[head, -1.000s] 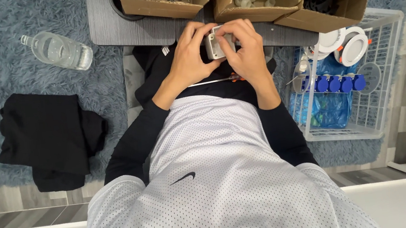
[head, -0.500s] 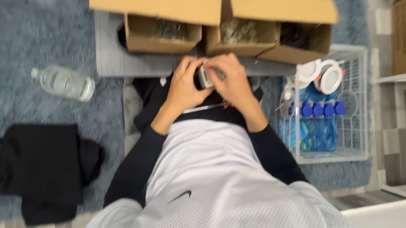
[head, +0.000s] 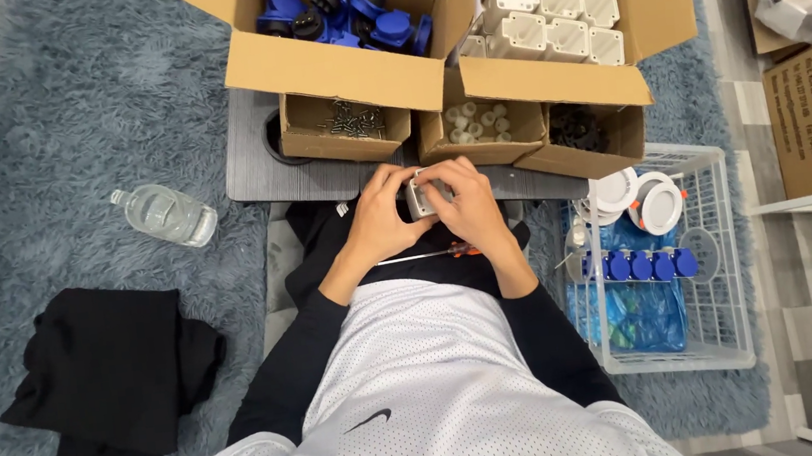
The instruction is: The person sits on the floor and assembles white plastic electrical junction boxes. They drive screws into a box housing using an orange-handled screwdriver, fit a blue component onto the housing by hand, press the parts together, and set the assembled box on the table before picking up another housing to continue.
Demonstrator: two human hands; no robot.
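Both hands meet over my lap around a small white square plastic part. My left hand cups its left side and my right hand covers its right side and top, so most of the part is hidden. A thin screwdriver with an orange handle lies across my lap just below the hands, touched by neither hand.
Open cardboard boxes stand ahead: blue parts, white square housings, screws, small white pieces, dark pieces. A white wire basket with round white fittings and blue caps sits right. Water bottle and black cloth lie left.
The view has tilted up and shows more of the boxes. Both hands have stayed together around the white part, with no clear change in grip.
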